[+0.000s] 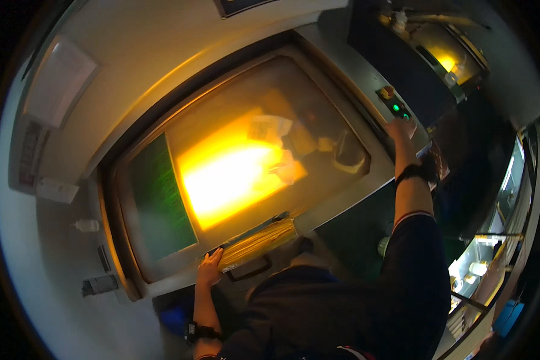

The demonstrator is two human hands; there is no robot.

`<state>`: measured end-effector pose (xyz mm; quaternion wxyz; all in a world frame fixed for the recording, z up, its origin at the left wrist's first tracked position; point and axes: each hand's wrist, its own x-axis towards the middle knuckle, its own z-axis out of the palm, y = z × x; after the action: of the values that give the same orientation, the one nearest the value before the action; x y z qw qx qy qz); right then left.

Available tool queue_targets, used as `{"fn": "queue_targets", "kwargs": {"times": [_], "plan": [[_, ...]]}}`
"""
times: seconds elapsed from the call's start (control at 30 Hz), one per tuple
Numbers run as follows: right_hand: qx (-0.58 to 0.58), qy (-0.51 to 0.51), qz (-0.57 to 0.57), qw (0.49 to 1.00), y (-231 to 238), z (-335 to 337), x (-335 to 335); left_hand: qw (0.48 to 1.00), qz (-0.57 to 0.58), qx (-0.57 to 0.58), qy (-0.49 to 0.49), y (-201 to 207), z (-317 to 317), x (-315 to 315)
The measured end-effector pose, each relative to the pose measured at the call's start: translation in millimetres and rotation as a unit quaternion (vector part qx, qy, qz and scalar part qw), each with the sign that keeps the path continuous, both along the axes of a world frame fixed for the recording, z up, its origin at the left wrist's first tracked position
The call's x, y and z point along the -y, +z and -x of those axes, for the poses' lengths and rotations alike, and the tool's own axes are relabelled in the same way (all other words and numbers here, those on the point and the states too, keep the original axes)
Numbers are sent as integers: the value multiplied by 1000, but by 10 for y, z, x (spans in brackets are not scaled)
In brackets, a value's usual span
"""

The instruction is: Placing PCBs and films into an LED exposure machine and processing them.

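A large flat machine with a see-through lid (270,207) lies before me, yellow light glowing brightly under it. Beneath the lid, a dark green sheet (159,192) lies on the left and a pale sheet (269,129) near the middle. My left hand (209,268) is at the front edge, fingers curled over it at the left end of a yellow ribbed strip (258,241). At the far right, my right hand (401,127) touches the lower part of a control panel (393,103) with green-lit buttons. Its fingers are apart, and no held object shows.
A dark handle (250,270) sits on the machine's front, close to my body. A second machine (447,60) glows yellow at the far right. Papers (60,81) hang on the left wall, above a small white bottle (87,225). Lit shelving (477,264) stands at the right.
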<state>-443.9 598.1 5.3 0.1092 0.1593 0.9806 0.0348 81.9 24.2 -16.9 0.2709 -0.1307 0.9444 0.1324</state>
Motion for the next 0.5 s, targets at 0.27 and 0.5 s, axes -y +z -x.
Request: {"fn": "queue_targets", "kwargs": {"times": [0.27,0.5], "plan": [[-93,368,117,918,-1418,-2867,1593,999,36,26,10,-9,-445,683],[128,222,317,913,-2565,-5898,1643,998,56,14,0,260,-506,2137]]}}
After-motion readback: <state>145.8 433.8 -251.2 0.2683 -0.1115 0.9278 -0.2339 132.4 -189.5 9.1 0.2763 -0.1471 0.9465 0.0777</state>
